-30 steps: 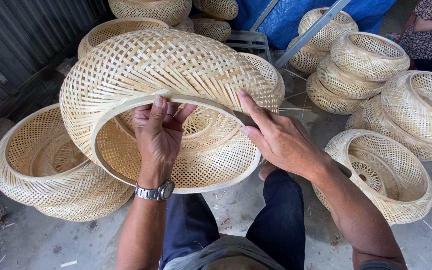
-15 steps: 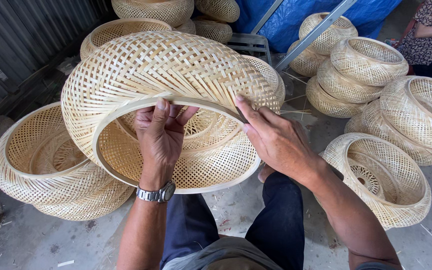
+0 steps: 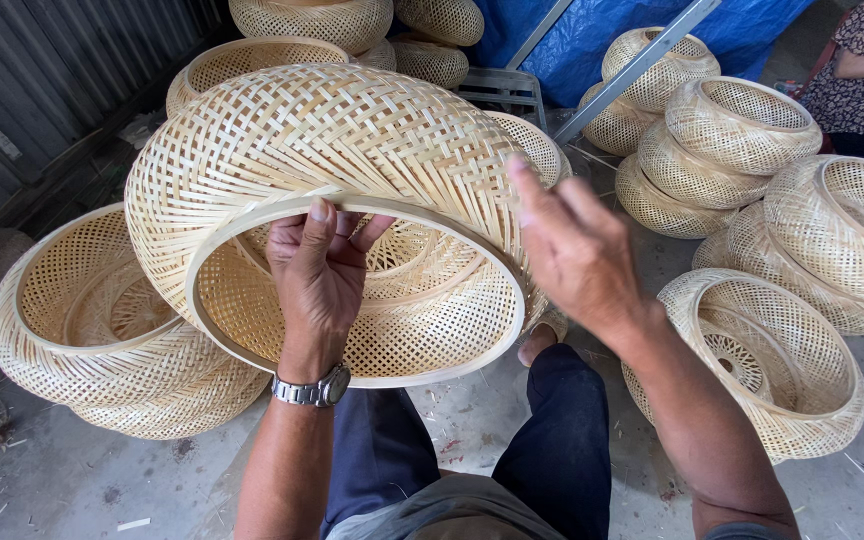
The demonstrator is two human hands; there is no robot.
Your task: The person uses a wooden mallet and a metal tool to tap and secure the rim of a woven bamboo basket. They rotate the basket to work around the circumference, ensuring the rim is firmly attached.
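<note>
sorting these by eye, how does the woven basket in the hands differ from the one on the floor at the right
The held basket is lifted and tilted, its rim gripped by the left hand, with the right hand on its outer wall; the floor basket lies apart, untouched. The held basket shows a close-woven domed wall, while the floor basket shows an open lattice inside with a round woven centre. Both are pale woven bamboo-like strips with hoop rims.
</note>
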